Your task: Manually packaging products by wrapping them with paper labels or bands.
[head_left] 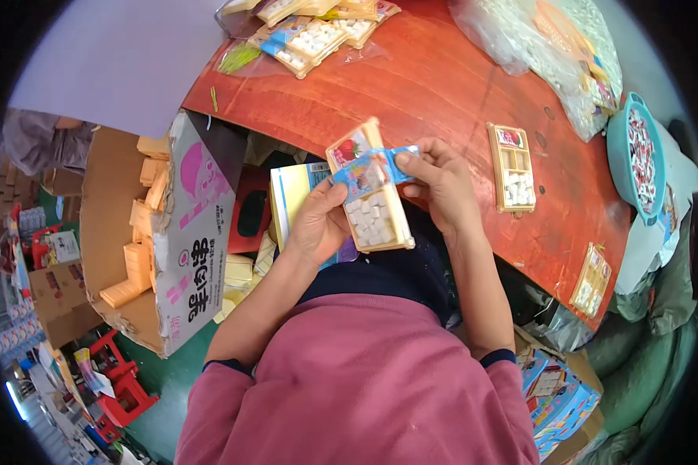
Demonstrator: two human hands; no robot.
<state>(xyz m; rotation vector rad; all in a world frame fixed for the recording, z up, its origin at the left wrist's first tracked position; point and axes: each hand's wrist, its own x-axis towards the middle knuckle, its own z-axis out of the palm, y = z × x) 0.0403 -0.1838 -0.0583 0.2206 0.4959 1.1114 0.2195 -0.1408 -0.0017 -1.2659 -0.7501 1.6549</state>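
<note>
Above my lap I hold a shallow cream tray (397,225) at a slant. White, marshmallow-like pieces (369,220) fill its near compartment, and a red-printed sachet (350,149) sits at its far end. Across its middle lies a blue printed wrapper (364,175). My left hand (318,223) is closed on the tray's left edge, its thumb by the wrapper's left end. My right hand (444,182) pinches the wrapper's right end between thumb and fingers. Whether those fingers also touch the tray is hidden.
On the red table (426,85) lie a similar tray (513,168), another tray (591,282) near the edge, and a pile of filled trays (316,39). A clear plastic bag (520,39) and a teal basin (619,155) of small packets stand right. At left, a carton (194,225) holds orange-cream trays (137,263).
</note>
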